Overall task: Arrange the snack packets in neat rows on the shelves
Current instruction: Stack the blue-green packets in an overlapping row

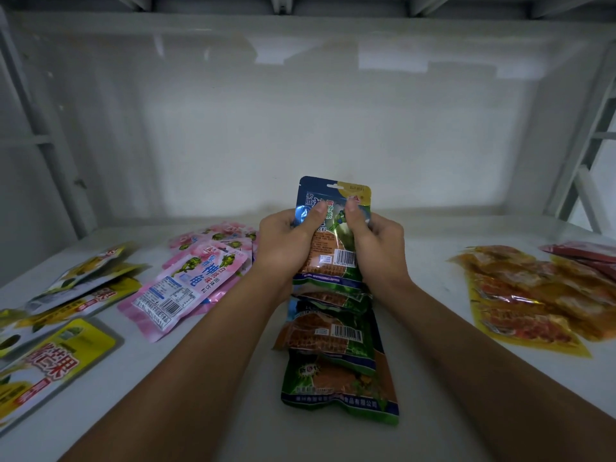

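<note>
You face a white shelf [433, 378] with a glossy back wall. Yellow packets [60, 358] at the left edge are cut off. Your left hand [286, 241] and right hand [376, 241] each pinch the top green packet [333, 225], raised above an overlapping green row [336, 358]. Pink packets [186, 281] lie left, orange ones [526, 295] right.

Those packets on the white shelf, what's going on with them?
A person is sorting snack packets by kind. Both hands, left hand and right hand, grip a blue-green packet above a row of matching ones. Pink packets and yellow packets lie left, orange packets right, on the shelf.
</note>
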Available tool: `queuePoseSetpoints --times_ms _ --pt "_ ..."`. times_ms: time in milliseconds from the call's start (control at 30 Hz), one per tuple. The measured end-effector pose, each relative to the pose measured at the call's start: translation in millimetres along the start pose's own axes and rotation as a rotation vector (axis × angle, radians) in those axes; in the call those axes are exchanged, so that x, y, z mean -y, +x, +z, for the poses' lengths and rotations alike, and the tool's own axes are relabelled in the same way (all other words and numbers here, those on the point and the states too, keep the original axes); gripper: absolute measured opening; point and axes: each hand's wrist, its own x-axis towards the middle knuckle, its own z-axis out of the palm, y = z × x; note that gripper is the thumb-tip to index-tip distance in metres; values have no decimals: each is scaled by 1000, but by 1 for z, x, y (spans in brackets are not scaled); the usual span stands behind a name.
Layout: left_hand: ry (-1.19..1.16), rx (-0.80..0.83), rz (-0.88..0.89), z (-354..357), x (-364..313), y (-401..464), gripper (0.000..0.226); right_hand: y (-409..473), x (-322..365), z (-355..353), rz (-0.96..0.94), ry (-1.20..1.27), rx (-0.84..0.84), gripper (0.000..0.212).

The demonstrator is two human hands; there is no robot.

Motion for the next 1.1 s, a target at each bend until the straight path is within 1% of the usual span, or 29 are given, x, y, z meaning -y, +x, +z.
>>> queuePoseSetpoints --times_ms 67,167,300,400,467,567,633,733,800,867,933,1000,1100 --pt "-29 -5 10 -1 0 0 43 0 1 2 1 23 32 42" --pt "-43 6 -22 1 -1 1 32 0 1 2 -41 -19 7 30" --pt "-44 96 -148 2 -3 1 31 1 2 -1 -30 -49 -68 36" --pt "-26 116 -145 4 -2 1 23 1 5 -2 -6 -9 -102 38" --pt "-23 100 -96 4 0 1 22 1 7 -2 41 43 -75 39" --pt "-43 63 -47 3 2 3 25 1 10 -2 126 131 15 41" --pt "-62 46 -30 1 3 4 26 0 10 -1 150 132 62 33" --pt "-83 44 -47 2 3 4 27 0 8 -1 146 129 76 21" --pt "-100 48 -87 3 2 4 30 0 5 -1 107 87 66 22" --pt "-104 58 -123 2 1 4 35 -1 3 -1 67 47 40 27" --pt "-74 78 -139 2 -1 3 35 -2 4 -1 42 22 8 34" --pt "-20 92 -135 2 -1 2 26 -1 4 -1 40 12 -28 34" --pt "6 66 -113 1 0 1 12 -2 4 0 38 9 -50 37"
